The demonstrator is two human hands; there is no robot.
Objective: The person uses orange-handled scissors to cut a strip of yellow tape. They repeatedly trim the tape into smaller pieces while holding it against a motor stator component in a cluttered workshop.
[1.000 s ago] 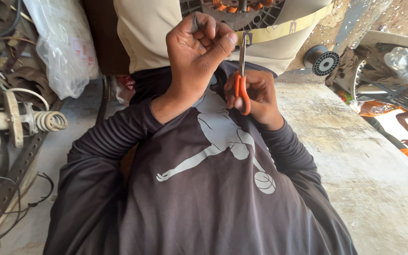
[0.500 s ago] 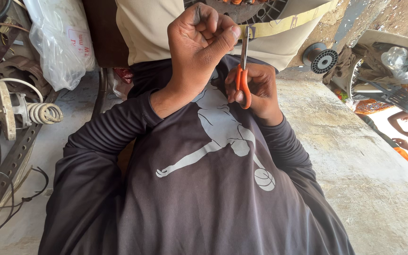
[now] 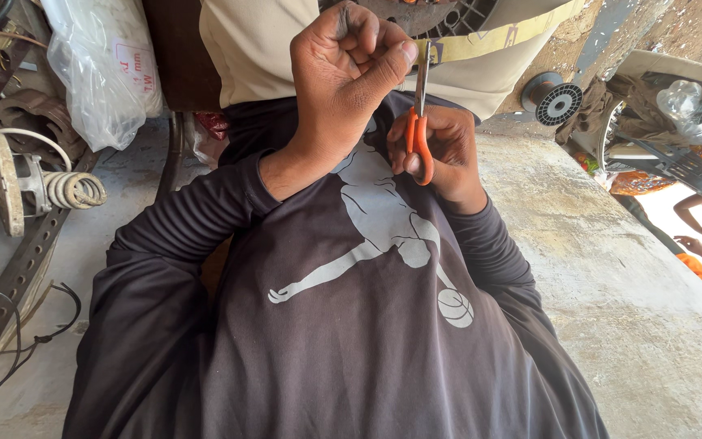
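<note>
In the head view, the left hand [image 3: 343, 69] is clenched in a closed grip, the thumb pressed on the end of a yellowish strip [image 3: 493, 41]. Just beside that fist, orange-handled scissors [image 3: 418, 122] are gripped by the right hand [image 3: 440, 154], blades upright and nearly shut against the strip, so a snip at its end seems under way. Against the earlier frames, the fist is raised slightly and the scissors are brought closer to it. A dark wire spool [image 3: 552, 97] lies well right of the scissors on the concrete floor [image 3: 611, 268].

Scissors [image 3: 418, 122]: glossy plastic handles, seemingly metal blades
</note>
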